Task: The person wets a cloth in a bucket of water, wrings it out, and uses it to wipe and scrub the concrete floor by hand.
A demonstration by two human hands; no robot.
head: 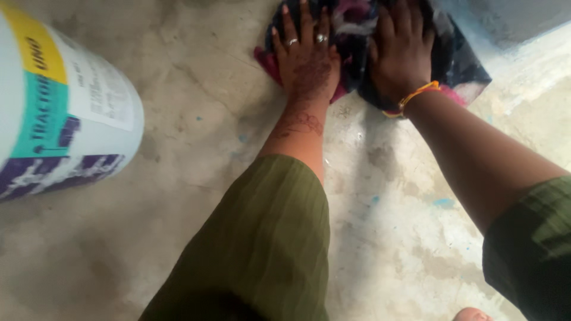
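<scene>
On dark cloth [357, 35], both palms flat

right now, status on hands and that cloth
Left hand and right hand flat, pressing dark cloth on concrete floor. White bucket off left, not obstructing.

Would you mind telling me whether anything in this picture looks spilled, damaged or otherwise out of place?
Nothing looks spilled or broken. The left hand and right hand press flat on a dark, crumpled cloth on the concrete floor, which is stained and flecked with blue paint. A large white bucket stands at the left.
</scene>
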